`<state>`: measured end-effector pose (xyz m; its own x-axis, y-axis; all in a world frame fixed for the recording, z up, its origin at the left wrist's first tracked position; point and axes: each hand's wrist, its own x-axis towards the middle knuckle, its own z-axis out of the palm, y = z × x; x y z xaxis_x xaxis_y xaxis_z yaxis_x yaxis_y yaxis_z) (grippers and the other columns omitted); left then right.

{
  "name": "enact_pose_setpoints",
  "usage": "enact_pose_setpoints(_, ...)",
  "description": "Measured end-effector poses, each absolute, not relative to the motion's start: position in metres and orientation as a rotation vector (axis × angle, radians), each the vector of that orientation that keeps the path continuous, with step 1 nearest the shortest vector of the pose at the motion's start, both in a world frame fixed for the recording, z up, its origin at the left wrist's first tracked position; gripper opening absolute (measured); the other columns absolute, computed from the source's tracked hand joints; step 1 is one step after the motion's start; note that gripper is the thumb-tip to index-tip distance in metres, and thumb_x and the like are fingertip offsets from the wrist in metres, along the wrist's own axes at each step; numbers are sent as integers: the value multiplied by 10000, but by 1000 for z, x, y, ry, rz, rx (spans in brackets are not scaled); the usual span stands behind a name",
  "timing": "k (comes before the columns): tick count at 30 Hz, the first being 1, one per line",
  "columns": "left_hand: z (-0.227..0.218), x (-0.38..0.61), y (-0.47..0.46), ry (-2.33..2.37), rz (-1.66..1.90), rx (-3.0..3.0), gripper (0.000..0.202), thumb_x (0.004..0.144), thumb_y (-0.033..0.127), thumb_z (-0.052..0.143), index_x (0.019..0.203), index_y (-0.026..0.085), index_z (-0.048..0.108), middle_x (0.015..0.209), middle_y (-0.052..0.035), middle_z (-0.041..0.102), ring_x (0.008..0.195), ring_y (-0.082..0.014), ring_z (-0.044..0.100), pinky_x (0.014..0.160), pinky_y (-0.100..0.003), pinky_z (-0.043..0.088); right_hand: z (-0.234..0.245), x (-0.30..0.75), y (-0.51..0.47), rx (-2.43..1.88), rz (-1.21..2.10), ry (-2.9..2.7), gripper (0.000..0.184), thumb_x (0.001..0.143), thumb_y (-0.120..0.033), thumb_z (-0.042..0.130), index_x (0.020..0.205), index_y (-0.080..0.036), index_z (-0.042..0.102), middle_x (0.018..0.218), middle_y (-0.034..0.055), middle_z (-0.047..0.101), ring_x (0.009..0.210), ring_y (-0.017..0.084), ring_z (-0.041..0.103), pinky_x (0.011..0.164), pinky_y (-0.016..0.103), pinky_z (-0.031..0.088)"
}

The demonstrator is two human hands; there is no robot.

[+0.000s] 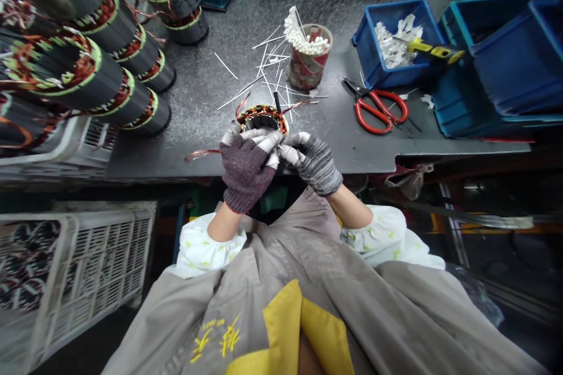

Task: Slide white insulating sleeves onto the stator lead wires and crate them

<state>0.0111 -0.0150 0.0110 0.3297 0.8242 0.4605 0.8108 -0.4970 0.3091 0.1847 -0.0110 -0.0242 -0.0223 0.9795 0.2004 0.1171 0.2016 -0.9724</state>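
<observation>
A motor stator (263, 118) with copper windings stands at the near edge of the dark workbench (197, 99). My left hand (245, 165), in a purple knit glove, is wrapped round the stator's near side. My right hand (313, 162), in a grey knit glove, pinches at the stator's rim beside the left fingers; what it pinches is too small to name. Loose copper leads (200, 154) stick out to the left. Thin white sleeves (268, 70) lie scattered on the bench behind the stator.
Stacked stators (88, 70) fill the left side. A cup of white sleeves (309, 54) stands behind, with red scissors (378, 108) to the right. Blue bins (484, 58) hold white pieces and a yellow utility knife (433, 51). A white crate (65, 269) sits below left.
</observation>
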Motion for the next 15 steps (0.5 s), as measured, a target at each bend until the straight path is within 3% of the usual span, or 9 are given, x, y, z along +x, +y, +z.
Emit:
enact_pose_setpoints(5, 9, 4, -16, 1466, 907, 2560, 312, 999, 355, 527, 1207, 295, 751, 1204, -22, 802, 1241, -242, 694, 1255, -511, 315, -20, 198, -2, -1106, 742, -1806, 407, 1000, -582, 593, 1006, -229, 798, 966, 77, 778, 888, 218, 704, 848, 371, 581)
enact_pose_setpoints(9, 6, 7, -15, 1502, 841, 2558, 347, 957, 355, 541, 1232, 294, 745, 1259, -36, 780, 1289, -274, 661, 1215, -530, 335, -4, 200, -1, -1214, 453, -2080, 444, 1026, -554, 527, 989, -211, 806, 888, 103, 735, 824, 236, 660, 874, 422, 554)
enact_pose_setpoints(15, 7, 16, -16, 1657, 926, 2468, 301, 1003, 389, 538, 1192, 296, 754, 1277, -32, 773, 1324, -277, 636, 1174, -527, 368, 8, 212, -9, -1279, 432, -1726, 446, 1043, -541, 472, 834, -246, 734, 870, 100, 690, 923, 290, 675, 958, 500, 562)
